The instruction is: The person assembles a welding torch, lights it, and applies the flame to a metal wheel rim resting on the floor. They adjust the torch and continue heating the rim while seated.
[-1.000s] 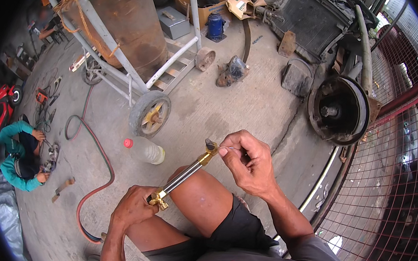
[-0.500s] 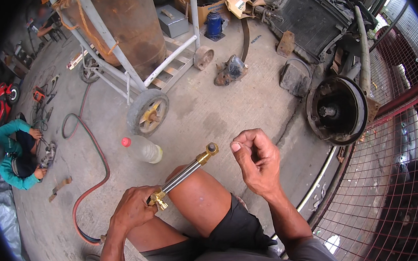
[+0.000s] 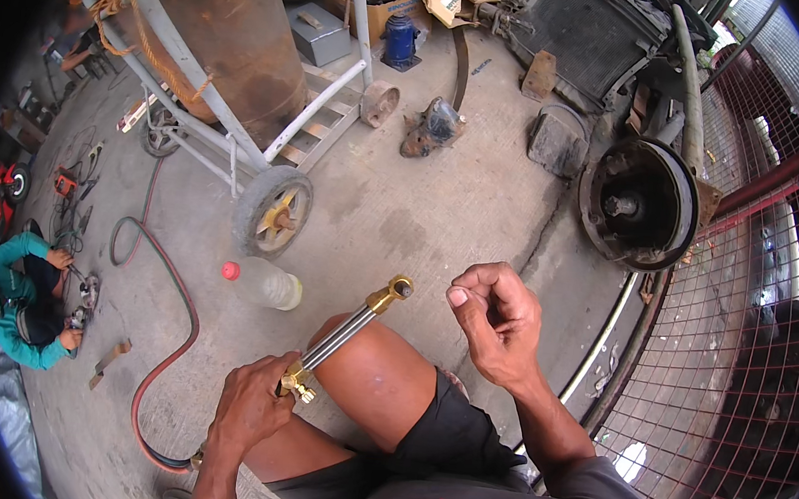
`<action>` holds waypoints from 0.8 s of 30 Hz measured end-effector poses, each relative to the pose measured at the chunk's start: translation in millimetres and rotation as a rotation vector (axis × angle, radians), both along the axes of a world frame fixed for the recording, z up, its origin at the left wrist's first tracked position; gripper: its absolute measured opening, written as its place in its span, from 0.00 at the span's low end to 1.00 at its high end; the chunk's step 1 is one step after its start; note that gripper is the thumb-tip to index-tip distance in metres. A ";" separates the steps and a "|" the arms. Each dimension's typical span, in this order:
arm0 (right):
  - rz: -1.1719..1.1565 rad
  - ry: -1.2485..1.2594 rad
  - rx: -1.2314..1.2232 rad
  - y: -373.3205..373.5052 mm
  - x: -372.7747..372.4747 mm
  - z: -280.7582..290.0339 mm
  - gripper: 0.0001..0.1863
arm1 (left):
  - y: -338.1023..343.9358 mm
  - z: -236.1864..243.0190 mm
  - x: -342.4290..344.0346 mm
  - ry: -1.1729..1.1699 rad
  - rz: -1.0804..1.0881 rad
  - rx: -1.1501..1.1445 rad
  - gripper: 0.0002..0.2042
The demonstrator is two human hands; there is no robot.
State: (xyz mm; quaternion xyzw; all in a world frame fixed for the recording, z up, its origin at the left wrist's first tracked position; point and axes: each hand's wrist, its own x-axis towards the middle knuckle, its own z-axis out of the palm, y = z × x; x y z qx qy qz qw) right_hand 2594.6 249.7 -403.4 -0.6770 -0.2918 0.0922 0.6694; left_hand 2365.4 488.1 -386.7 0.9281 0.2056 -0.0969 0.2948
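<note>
My left hand is wrapped round the rear of a cutting torch, which has steel tubes and brass fittings. The torch rests over my bent knee, its brass head pointing up and away to the right. A small brass valve knob sticks out beside my fingers. My right hand is held just right of the torch head, apart from it, thumb and forefinger pressed together. Whatever is in that pinch, if anything, is too small to make out.
A red-capped plastic bottle lies beyond my knee. Red and green hoses curve along the floor at left. A wheeled cart carries a rusty cylinder. A co-worker crouches at far left. Wire mesh and a brake drum stand right.
The view has shifted slightly. My right hand sits a little lower and farther right, still pinched. The left hand keeps its hold on the cutting torch.
</note>
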 end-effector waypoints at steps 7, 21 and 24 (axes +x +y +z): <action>-0.069 -0.217 0.026 -2.1 -1.7 -0.8 0.04 | -4.1 -6.4 -4.2 -0.067 0.012 0.075 0.28; -0.091 -0.362 -0.050 -8.5 -10.5 6.6 0.06 | -3.5 -12.6 -11.2 -0.044 -0.029 0.149 0.29; -0.071 -0.368 -0.098 -12.7 -13.4 10.3 0.06 | -4.5 -12.5 -12.1 -0.039 -0.032 0.172 0.29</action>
